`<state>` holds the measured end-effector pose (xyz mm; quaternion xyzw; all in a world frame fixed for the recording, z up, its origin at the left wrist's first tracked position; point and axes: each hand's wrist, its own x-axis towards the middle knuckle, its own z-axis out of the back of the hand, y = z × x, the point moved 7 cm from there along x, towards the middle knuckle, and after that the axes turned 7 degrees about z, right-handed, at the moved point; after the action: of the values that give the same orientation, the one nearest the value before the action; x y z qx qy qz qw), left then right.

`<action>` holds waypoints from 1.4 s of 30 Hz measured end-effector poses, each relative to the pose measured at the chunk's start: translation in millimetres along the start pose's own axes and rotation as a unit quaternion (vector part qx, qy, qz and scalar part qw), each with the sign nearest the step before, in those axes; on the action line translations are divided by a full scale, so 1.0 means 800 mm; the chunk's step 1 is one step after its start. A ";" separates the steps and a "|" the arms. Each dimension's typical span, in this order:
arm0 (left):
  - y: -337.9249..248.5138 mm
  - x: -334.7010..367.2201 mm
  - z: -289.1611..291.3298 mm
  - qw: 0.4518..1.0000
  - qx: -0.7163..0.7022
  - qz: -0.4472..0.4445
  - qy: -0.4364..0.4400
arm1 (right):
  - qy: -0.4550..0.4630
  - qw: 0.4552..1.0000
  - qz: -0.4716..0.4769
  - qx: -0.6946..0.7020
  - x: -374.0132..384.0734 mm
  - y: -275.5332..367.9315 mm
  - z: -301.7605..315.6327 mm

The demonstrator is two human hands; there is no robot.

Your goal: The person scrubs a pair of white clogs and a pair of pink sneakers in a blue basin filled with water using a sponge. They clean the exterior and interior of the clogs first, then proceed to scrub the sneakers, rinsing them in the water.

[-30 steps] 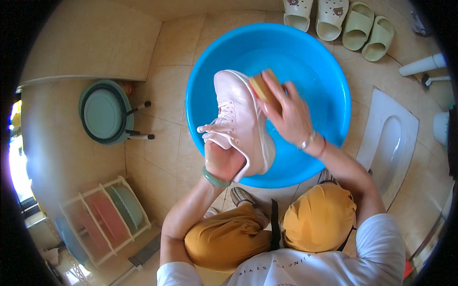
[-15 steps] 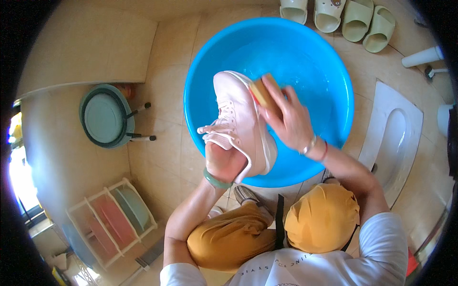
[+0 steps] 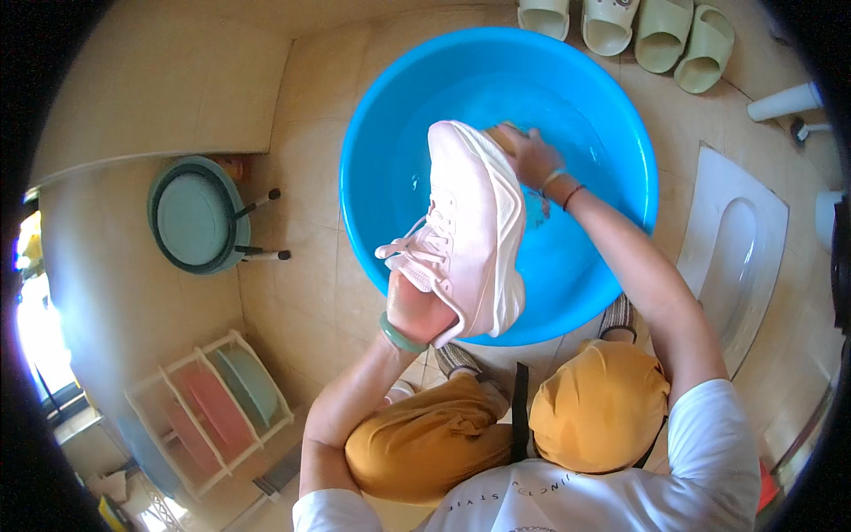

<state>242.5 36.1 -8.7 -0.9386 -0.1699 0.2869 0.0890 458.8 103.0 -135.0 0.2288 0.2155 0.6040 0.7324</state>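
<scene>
A pale pink lace-up sneaker [image 3: 465, 226] is held over the large blue basin [image 3: 368, 115], toe pointing away from me. My left hand [image 3: 418, 310] is pushed into its ankle opening and holds it up; the fingers are hidden inside. The white sole edge faces right. My right hand [image 3: 537, 161] is closed around a wooden-backed scrubbing brush [image 3: 503, 138], beside the right side of the shoe's toe. The shoe partly covers the brush, and I cannot tell whether they touch. Water [image 3: 567, 257] lies in the basin below both hands.
Light-coloured slippers [image 3: 660, 44] stand in a row behind the basin. To the right a white squat toilet [image 3: 731, 239] is set in the floor. A folding green basin [image 3: 191, 217] leans on the left wall, above a white rack [image 3: 208, 412] holding coloured basins.
The sneaker has turned, showing more of its sole edge, and its toe has shifted right. My right hand with the brush has moved farther away and lower, beside the toe.
</scene>
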 end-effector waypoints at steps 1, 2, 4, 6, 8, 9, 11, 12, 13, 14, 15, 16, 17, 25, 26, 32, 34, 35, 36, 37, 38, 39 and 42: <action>-0.003 -0.007 0.003 1.000 -0.015 -0.005 0.001 | -0.004 0.995 -0.087 -0.038 -0.021 -0.004 -0.006; -0.007 -0.014 0.008 1.000 -0.029 -0.009 0.003 | 0.045 0.996 -0.068 -0.029 -0.027 0.007 -0.009; -0.013 -0.019 0.022 0.998 -0.054 -0.013 0.017 | 0.144 0.989 -0.039 -0.016 -0.044 0.022 -0.002; -0.015 -0.014 0.031 0.999 -0.031 -0.026 -0.013 | 0.012 0.976 -0.058 0.209 -0.062 0.011 0.015; -0.019 -0.010 0.039 0.983 0.161 -0.069 -0.062 | -0.122 0.937 -0.036 0.326 -0.091 0.020 0.048; -0.018 -0.012 0.036 0.991 0.104 -0.063 -0.055 | -0.184 0.922 -0.004 0.341 -0.108 0.044 0.076; -0.017 -0.013 0.017 0.998 -0.012 -0.048 -0.034 | -0.216 0.929 0.063 0.295 -0.135 0.094 0.116; -0.014 -0.007 0.011 0.999 -0.009 -0.040 -0.035 | -0.237 0.930 0.095 0.264 -0.145 0.111 0.130; -0.011 -0.002 0.007 0.999 -0.007 -0.032 -0.037 | -0.242 0.931 0.099 0.254 -0.150 0.120 0.131; -0.008 0.002 0.002 0.999 -0.003 -0.025 -0.040 | -0.248 0.931 0.103 0.246 -0.152 0.129 0.132; -0.006 0.005 -0.005 0.999 -0.003 -0.021 -0.029 | -0.253 0.932 0.107 0.238 -0.152 0.134 0.132; -0.003 0.006 -0.011 1.000 -0.003 -0.017 -0.018 | -0.268 0.934 0.113 0.209 -0.144 0.131 0.132; -0.005 0.000 -0.012 1.000 0.000 -0.022 -0.016 | -0.260 0.933 0.110 0.223 -0.130 0.135 0.130; 0.004 -0.014 -0.006 0.997 -0.046 0.017 0.065 | -0.244 0.940 0.120 0.204 -0.070 0.135 0.153; 0.001 -0.015 -0.009 0.996 -0.053 0.017 0.075 | -0.257 0.934 0.128 0.213 -0.090 0.137 0.154; 0.006 -0.008 -0.016 0.999 0.037 -0.024 0.032 | -0.270 0.926 0.106 0.240 -0.164 0.127 0.127; 0.011 -0.012 -0.008 0.998 0.044 -0.025 -0.031 | -0.265 0.924 0.091 0.261 -0.137 0.126 0.137; 0.010 -0.016 -0.005 0.996 0.049 -0.029 -0.065 | -0.262 0.921 0.086 0.275 -0.119 0.127 0.143; 0.010 -0.016 -0.002 0.990 0.066 -0.021 -0.119 | -0.282 0.914 0.095 0.275 -0.103 0.124 0.154; 0.009 -0.019 0.001 0.981 0.081 -0.014 -0.173 | -0.263 0.910 0.098 0.306 -0.090 0.122 0.161; 0.009 -0.021 0.001 0.974 0.129 -0.006 -0.184 | -0.241 0.905 0.101 0.336 -0.079 0.121 0.169; 0.008 -0.023 0.002 0.965 0.178 0.002 -0.195 | -0.218 0.899 0.103 0.365 -0.072 0.121 0.173; 0.001 -0.048 0.037 0.841 0.522 0.003 -0.144 | -0.122 0.851 0.086 0.503 -0.065 0.114 0.160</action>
<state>195.9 23.1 -13.8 -0.7020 -0.0033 0.4653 0.5391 453.9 57.4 23.8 0.6553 0.3787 0.4406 0.4827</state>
